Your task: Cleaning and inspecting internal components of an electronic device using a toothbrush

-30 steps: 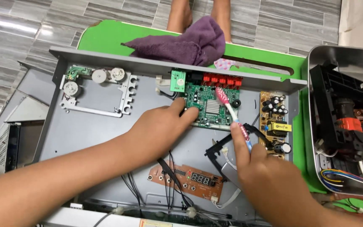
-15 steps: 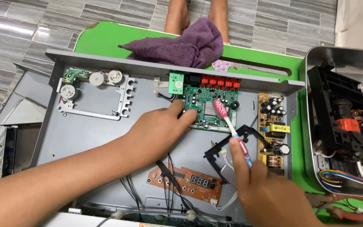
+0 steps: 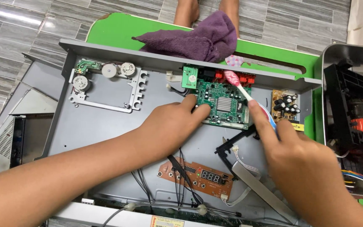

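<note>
Brown, with a dark number display and small buttons, a narrow circuit board [image 3: 196, 176] lies nearest the camera at the front of the open grey metal case [image 3: 101, 130], with black wires [image 3: 181, 168] running over it. Just behind it, the left hand [image 3: 169, 128] rests flat on the case floor, its fingers loosely together and holding nothing, the fingertips touching the left edge of the green circuit board [image 3: 223, 104]. To the right, the right hand [image 3: 303, 168] is closed on the handle of a toothbrush [image 3: 240, 86], index finger stretched along it. The toothbrush slants up and to the left, its pink and white head over the far edge of the green circuit board, by the red connectors [image 3: 242, 77]. A small yellowish board [image 3: 285, 107] sits just right of the brush. Farther left, a metal frame with round motors [image 3: 106, 84] is fixed to the case floor. Beyond the case's back wall, a purple cloth [image 3: 194, 40] lies on a green table [image 3: 118, 29].
</note>
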